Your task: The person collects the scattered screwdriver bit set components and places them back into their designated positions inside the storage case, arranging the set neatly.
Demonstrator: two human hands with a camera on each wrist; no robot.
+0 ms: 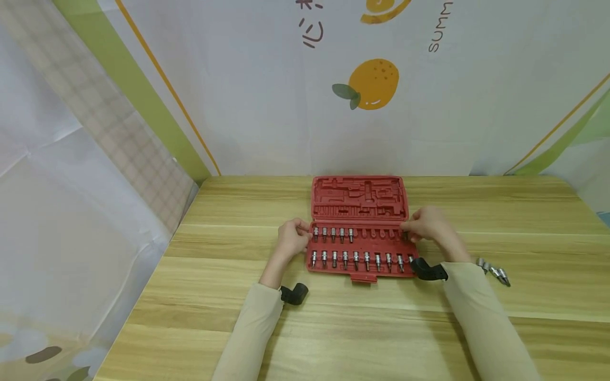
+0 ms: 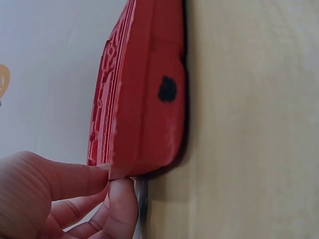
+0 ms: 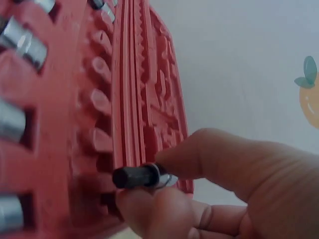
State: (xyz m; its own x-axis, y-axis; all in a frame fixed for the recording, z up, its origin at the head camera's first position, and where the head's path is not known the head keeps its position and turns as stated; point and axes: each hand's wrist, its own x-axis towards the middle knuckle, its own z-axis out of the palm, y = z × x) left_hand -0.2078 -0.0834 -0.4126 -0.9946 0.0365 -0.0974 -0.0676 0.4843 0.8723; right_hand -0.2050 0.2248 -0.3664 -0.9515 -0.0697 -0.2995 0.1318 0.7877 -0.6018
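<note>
An open red plastic tool case (image 1: 367,244) lies on the table, its lid (image 1: 333,196) tilted back. Along the front row of slots sit several silver bit sockets (image 1: 356,258); the left half of the back row holds more of them. My left hand (image 1: 292,238) pinches the case's left edge between thumb and fingers. With thumb and fingertips my right hand (image 1: 426,226) holds a bit socket (image 3: 137,177), dark tip outward, close over the right end of the back row. Vacant slots (image 3: 99,102) show beside it.
To the right of the right forearm, several loose bit sockets (image 1: 495,272) lie on the wooden table (image 1: 548,222). A white printed cloth (image 1: 267,106) hangs behind the table. Black wrist mounts (image 1: 429,270) sit on both arms, the right one overlapping the case's front right corner.
</note>
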